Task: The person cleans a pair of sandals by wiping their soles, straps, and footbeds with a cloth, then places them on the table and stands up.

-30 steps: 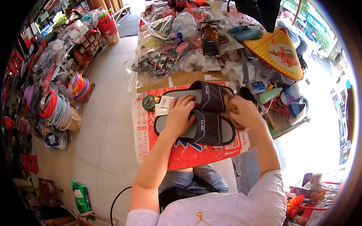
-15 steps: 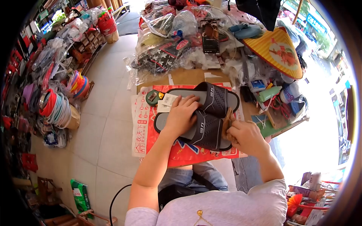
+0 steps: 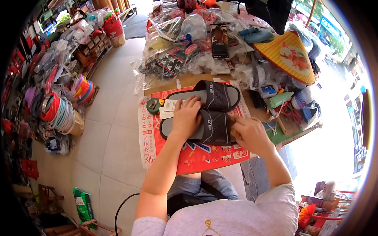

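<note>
Two dark slide sandals lie side by side, the far sandal and the near sandal, both with grey insoles and white lettering on the straps. My left hand rests across their insoles, fingers stretched out, pressing them down. My right hand is closed at the toe end of the near sandal, pinching what looks like a brown cloth, mostly hidden by the fingers. White paper tags and a round dark-green object sit by my left fingertips. Beneath everything is a red and white plastic bag.
Plastic-wrapped goods pile up at the table's back, with a black box and a yellow conical hat. At right are a green bottle and red-handled scissors. Stacked baskets stand on the floor at left.
The sandals have shifted slightly to the left and away from me, both hands with them. My right hand has moved a little along the near sandal's toe edge, with the brown cloth now more covered.
</note>
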Demonstrator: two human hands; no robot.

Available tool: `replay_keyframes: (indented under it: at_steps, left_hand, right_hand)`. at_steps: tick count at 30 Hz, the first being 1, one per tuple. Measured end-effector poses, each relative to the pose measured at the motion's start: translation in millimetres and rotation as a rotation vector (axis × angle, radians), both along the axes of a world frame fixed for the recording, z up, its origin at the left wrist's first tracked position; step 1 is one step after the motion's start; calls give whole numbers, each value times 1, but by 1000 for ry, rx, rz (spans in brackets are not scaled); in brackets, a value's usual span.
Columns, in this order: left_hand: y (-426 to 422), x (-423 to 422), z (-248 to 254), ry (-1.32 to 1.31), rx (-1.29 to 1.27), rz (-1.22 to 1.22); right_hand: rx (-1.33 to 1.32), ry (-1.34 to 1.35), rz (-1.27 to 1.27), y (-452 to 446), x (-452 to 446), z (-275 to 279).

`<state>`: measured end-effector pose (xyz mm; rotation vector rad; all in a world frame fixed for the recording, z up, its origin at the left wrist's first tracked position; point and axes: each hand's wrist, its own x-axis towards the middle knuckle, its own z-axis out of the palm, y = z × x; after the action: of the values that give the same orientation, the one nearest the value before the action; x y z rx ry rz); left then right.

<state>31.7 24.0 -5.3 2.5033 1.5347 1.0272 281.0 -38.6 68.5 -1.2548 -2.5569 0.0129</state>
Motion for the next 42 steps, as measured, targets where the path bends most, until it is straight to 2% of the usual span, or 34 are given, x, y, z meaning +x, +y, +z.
replay_keyframes:
  at_steps: [1,3,5,7,8,11,13,15,16,19,20,21,23,24,25,28,30,33,35,37,39,41,42]
  left_hand:
    - [0,0,0,-2,4,-1]
    - [-1,0,0,-6,4,-4]
    - [0,0,1,3,-12,-5]
    - [1,-1,-2,14,-5,-10]
    - [2,-2,-2,24,5,-10]
    - [0,-2,-2,1,-13,-14]
    - [1,-2,0,-3,-15,-23]
    - [-1,-3,0,-6,-29,-37]
    - [-1,-3,0,-4,-20,-34]
    - [0,-2,-1,-4,-20,-37]
    - [0,-2,-1,-4,-21,-33]
    - [0,-2,0,-3,-18,-34]
    - [-1,-2,0,-20,-19,-29]
    - [-1,-2,0,-19,-12,-26]
    - [0,-2,-1,-15,-13,-31]
    - [-1,-3,2,-2,-15,-32]
    - [-1,-2,0,5,-18,-36]
    - [1,-3,-1,-16,-8,-38]
    - [1,-3,-3,2,26,-34]
    - [2,-4,-3,3,23,-34]
    - [4,-6,-1,17,23,-39]
    - [3,-6,-4,35,22,-43]
    - [2,-6,-3,32,16,-44]
  right_hand:
    - [-5,0,1,-6,4,5]
    - [-309,67,69,-18,15,20]
    - [-307,110,44,-10,20,26]
    - [-75,297,-137,5,15,27]
    - [63,341,-140,14,7,23]
    - [-27,187,-27,22,0,-5]
    - [76,136,-47,12,-3,-15]
    - [-134,185,97,-5,8,-1]
    - [-268,92,120,-13,12,11]
    - [-320,210,49,-12,19,32]
    - [-161,251,-27,-5,14,31]
    - [-158,251,-28,3,5,28]
    - [114,385,-91,18,-11,21]
    - [165,253,-8,20,-13,16]
    - [-34,248,21,15,-16,5]
    - [79,185,10,-7,-20,-1]
    - [-209,199,-22,-21,-5,16]
    - [-255,263,51,-18,6,34]
    - [-183,245,0,-5,-6,39]
    - [97,525,6,8,-34,36]
    - [35,389,170,12,-54,14]
    - [200,341,174,-1,-58,5]
    - [97,312,202,-9,-50,11]
